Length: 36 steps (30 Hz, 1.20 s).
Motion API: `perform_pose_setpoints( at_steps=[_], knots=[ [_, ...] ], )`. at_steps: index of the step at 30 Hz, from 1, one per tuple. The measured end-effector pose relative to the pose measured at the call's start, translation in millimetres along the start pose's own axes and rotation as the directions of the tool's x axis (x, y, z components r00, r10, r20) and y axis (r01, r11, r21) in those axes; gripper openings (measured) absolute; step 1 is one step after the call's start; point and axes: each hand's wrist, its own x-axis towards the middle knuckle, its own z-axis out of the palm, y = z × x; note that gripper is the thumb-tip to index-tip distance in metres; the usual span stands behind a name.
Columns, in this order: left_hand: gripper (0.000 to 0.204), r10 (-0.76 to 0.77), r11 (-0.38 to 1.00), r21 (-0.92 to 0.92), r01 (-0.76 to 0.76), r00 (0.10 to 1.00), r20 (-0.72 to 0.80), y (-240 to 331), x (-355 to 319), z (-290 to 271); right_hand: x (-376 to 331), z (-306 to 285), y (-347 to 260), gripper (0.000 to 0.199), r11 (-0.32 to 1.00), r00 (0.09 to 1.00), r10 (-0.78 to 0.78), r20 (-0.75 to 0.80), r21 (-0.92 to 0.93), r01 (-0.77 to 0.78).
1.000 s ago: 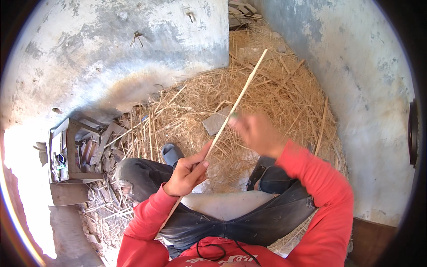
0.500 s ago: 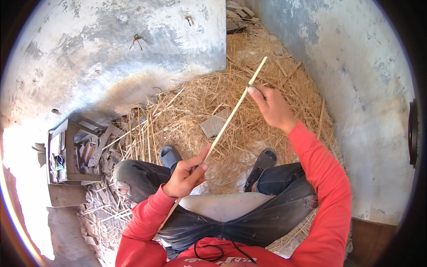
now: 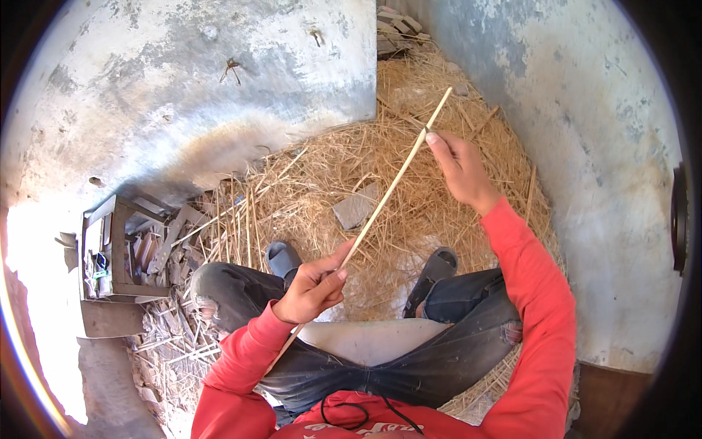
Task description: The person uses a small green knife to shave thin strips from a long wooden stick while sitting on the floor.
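Left hand (image 3: pixel 313 287) grips the long stick (image 3: pixel 387 197) low while right hand (image 3: pixel 459 170) pinches it near the tip, holding it taut and slanted above the straw (image 3: pixel 314 197).

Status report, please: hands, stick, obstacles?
Left hand grips thin stick low. Right hand pinches it near the top. Straw underneath, nothing blocking.

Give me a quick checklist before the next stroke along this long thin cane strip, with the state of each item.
1. Left hand grips the long thin pale cane strip near its lower part: ok.
2. Right hand pinches the strip near its upper end: ok.
3. Strip runs straight between the hands, unbent: ok.
4. Any blade in the right hand: cannot tell.
5. Grey sandals planted on the straw-covered floor: ok.
6. Strip's lower end, hidden by the red sleeve: cannot tell.
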Motion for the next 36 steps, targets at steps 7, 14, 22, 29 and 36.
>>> perform_pose_setpoints(
  at_steps=[7, 14, 22, 29, 36],
  knots=[
    [0.055, -0.074, 0.955, -0.286, 0.082, 0.997, 0.038, 19, 4, 4, -24, 13, -52, 0.048, 0.977, 0.99, 0.079, 0.121, 0.186, -0.101],
    [0.055, -0.104, 0.931, -0.342, 0.127, 0.991, 0.086, 12, 7, 5, -25, 23, -55, 0.044, 0.809, 0.925, 0.306, 0.227, 0.45, -0.378],
    [0.057, -0.056, 0.972, -0.227, 0.063, 0.998, 0.037, 8, 10, 5, -39, 40, -64, 0.044, 0.947, 0.938, 0.181, 0.295, 0.204, -0.247],
    [0.057, 0.019, 0.983, -0.182, -0.024, 0.999, -0.031, 2, 14, 0, -56, 44, -70, 0.041, 0.949, 0.976, 0.12, 0.182, 0.267, -0.167],
    [0.057, 0.019, 0.993, -0.116, -0.018, 1.0, 0.005, 3, 12, 1, -35, 4, -69, 0.039, 0.993, 0.985, 0.094, 0.142, 0.053, -0.102]
  ],
)
